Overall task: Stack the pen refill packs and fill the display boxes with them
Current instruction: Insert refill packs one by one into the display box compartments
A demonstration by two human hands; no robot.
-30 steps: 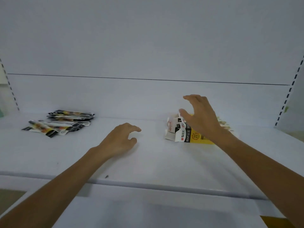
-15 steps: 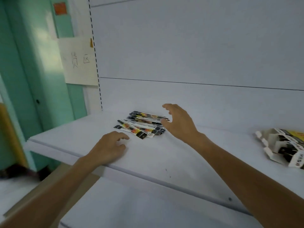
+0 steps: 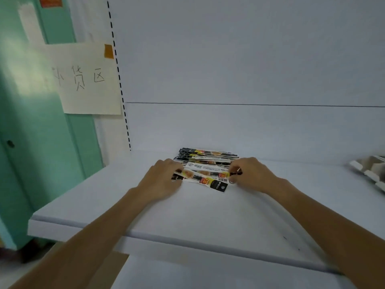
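My left hand (image 3: 164, 180) and right hand (image 3: 253, 175) are both on the pile of pen refill packs (image 3: 207, 158). The pile lies on the white shelf (image 3: 187, 215), close to the back wall and towards the shelf's left end. The left hand's fingers curl down over the left ends of the nearest packs. The right hand's thumb and fingertips pinch the dark right end of one pack. From here I can't see what the left thumb is doing under the palm.

The front pack (image 3: 205, 180) lies skewed, its right end angled towards me. It carries a yellow label with a red character and a white barcode patch just beside it. Its black tip has pale lettering too small for me to read. The packs behind show the same black, white and yellow printing, but their text is only a smear.

Left of the shelf hangs a cream paper sign (image 3: 87, 80), with a strip of orange tape (image 3: 109, 51) at its top right corner. It bears three handwritten characters. The last two read 货区, and the first is washed out by glare. A slotted upright (image 3: 118, 76) runs down just beside the sign. On the green door (image 3: 31, 142), an orange sticker (image 3: 50, 1) is cut off by the top edge.

At the far right, the display boxes (image 3: 368, 172) are cropped by the frame, so I make out only pale cardboard flaps.
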